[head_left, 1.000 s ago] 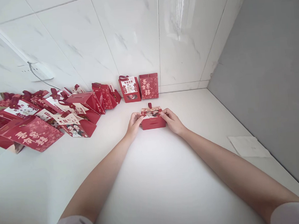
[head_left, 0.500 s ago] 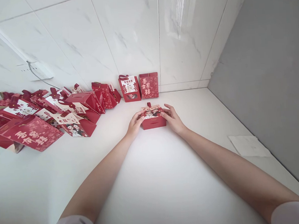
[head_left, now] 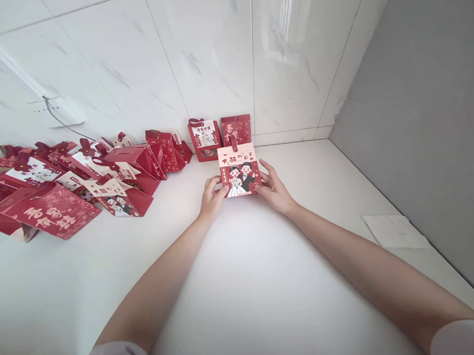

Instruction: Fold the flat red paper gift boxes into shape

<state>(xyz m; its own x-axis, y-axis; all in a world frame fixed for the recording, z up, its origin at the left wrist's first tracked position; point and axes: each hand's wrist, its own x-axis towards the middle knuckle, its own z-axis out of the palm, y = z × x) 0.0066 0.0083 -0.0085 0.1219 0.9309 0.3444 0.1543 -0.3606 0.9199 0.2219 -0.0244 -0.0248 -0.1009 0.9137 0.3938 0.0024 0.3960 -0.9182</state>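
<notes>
Between my two hands is a red gift box [head_left: 240,178] with a pale pink top panel, a cartoon bride and groom on its front and a dark red ribbon loop at the top. My left hand [head_left: 213,196] grips its left side, thumb on the front. My right hand [head_left: 276,188] grips the right side the same way. The front panel faces me, nearly upright. Behind it, partly hidden, a red box with white lettering [head_left: 236,124] leans on the wall. Beside that one stands a red box with a white label [head_left: 205,139].
Many red gift boxes [head_left: 126,163] are crowded along the wall at the left, some tilted. A white paper sheet [head_left: 395,231] lies at the right edge of the white table [head_left: 244,285]. A cable runs from a wall socket [head_left: 60,111]. A grey panel [head_left: 428,121] bounds the right side.
The gift box in my hands has tipped from leaning back to nearly upright, so its front picture now faces me and covers part of the box behind. My hands have barely moved.
</notes>
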